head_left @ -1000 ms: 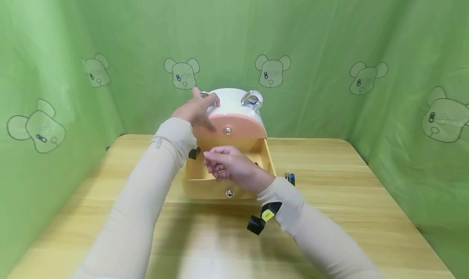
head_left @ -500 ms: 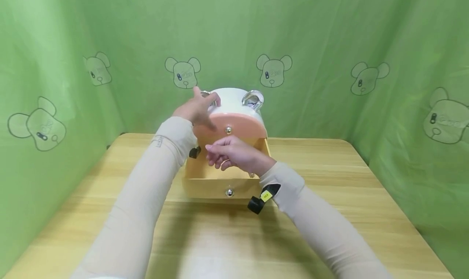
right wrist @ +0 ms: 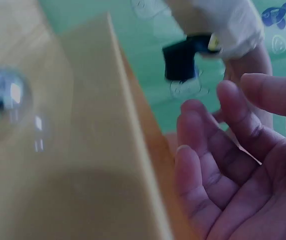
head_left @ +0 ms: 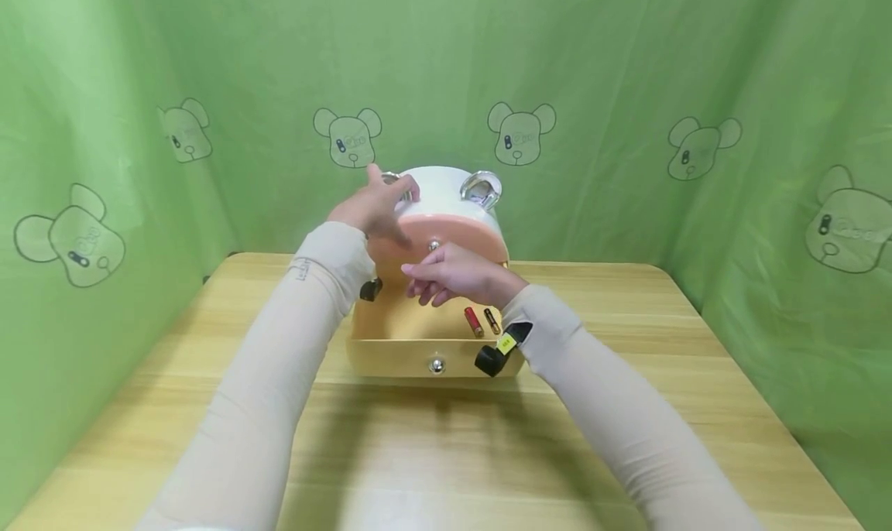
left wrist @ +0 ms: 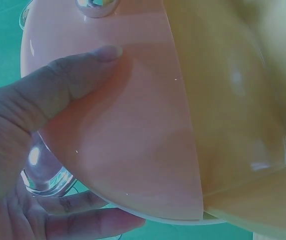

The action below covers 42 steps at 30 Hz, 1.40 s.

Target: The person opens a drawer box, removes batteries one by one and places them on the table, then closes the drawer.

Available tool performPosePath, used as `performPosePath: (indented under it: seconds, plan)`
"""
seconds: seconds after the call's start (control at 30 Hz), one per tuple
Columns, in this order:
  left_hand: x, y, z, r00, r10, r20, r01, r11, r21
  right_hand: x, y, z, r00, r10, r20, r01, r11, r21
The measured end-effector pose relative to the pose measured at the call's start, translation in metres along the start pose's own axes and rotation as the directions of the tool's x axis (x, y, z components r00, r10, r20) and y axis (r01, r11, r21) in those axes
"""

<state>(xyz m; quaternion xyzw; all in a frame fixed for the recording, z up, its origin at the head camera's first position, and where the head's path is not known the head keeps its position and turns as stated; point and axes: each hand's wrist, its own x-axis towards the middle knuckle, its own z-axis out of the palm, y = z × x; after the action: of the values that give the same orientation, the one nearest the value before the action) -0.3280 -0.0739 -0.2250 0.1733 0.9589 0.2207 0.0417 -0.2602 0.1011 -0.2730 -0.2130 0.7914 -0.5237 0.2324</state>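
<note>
My left hand [head_left: 369,208] grips the left side of a small drawer cabinet [head_left: 442,186], near its silver ear. In the left wrist view its thumb [left wrist: 77,80] lies across the pink upper drawer front [left wrist: 137,135], with other fingers behind the edge. The yellow lower drawer [head_left: 390,357] is pulled out. Above it hovers my right hand [head_left: 456,275], fingers loosely bent and nothing held, as the right wrist view also shows. A red battery [head_left: 474,322] and a black battery [head_left: 492,321] lie in the drawer's right front part.
A second silver ear [head_left: 481,190] tops the cabinet on the right. The wooden table [head_left: 627,345] ends at green curtains [head_left: 599,66] on the back and sides. A black wrist camera [head_left: 491,360] overlaps the drawer's front right corner.
My right hand has risen and shifted slightly right, uncovering the red and black batteries. Batteries seen earlier right of the drawer are now behind the right sleeve. My left hand stays put.
</note>
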Motion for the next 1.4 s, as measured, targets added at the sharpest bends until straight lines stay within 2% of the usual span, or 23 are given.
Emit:
performPosePath:
  seconds: [0.27, 0.47, 0.63, 0.83, 0.93, 1.0, 1.13, 1.17, 1.2, 1.23, 1.3, 1.4]
  plan:
    - [0.001, 0.0, 0.001, 1.0, -0.007, -0.005, 0.007, 1.0, -0.008, 0.005, 0.005, -0.013, 0.998, 0.055, -0.006, -0.055, 0.995, -0.088]
    - [0.001, 0.0, 0.002, 1.0, 0.013, -0.014, -0.013, 1.0, -0.017, 0.009, 0.005, -0.021, 0.995, 0.096, 0.014, -0.091, 0.973, -0.21]
    - [0.0, 0.0, 0.002, 1.0, 0.009, -0.018, -0.009, 1.0, -0.012, 0.01, 0.003, -0.029, 0.996, 0.082, 0.036, -0.067, 0.95, -0.304]
    - [0.002, 0.001, 0.0, 1.0, -0.006, -0.006, 0.006, 1.0, -0.01, 0.011, 0.004, -0.039, 0.999, 0.048, 0.004, -0.043, 0.927, -0.372]
    - [0.002, 0.001, 0.0, 1.0, -0.007, -0.001, 0.007, 1.0, -0.011, 0.013, 0.007, -0.043, 0.999, 0.039, 0.008, -0.032, 0.897, -0.441]
    - [0.002, 0.001, 0.0, 1.0, -0.011, -0.001, 0.01, 1.0, -0.016, 0.013, 0.009, -0.045, 0.998, 0.048, 0.03, -0.026, 0.859, -0.511]
    - [0.003, 0.001, 0.001, 1.0, -0.025, 0.001, 0.025, 0.999, -0.02, 0.015, 0.012, -0.047, 0.988, 0.098, 0.116, -0.003, 0.779, -0.627]
    - [0.002, 0.001, 0.001, 1.0, -0.023, 0.0, 0.023, 0.999, -0.023, 0.015, 0.012, -0.048, 0.983, 0.118, 0.141, -0.001, 0.772, -0.635]
    - [0.002, 0.001, 0.001, 1.0, -0.022, -0.002, 0.022, 0.999, -0.023, 0.015, 0.013, -0.048, 0.977, 0.137, 0.164, -0.002, 0.772, -0.635]
    - [0.002, 0.001, 0.001, 1.0, -0.017, -0.004, 0.017, 1.0, -0.025, 0.016, 0.014, -0.048, 0.97, 0.158, 0.185, -0.009, 0.785, -0.62]
    - [0.001, 0.001, 0.001, 1.0, -0.005, -0.009, 0.005, 1.0, -0.026, 0.016, 0.016, -0.049, 0.953, 0.209, 0.22, -0.051, 0.823, -0.566]
    - [0.0, 0.001, 0.001, 1.0, 0.0, -0.018, -0.001, 1.0, -0.025, 0.017, 0.019, -0.048, 0.924, 0.295, 0.242, -0.158, 0.873, -0.461]
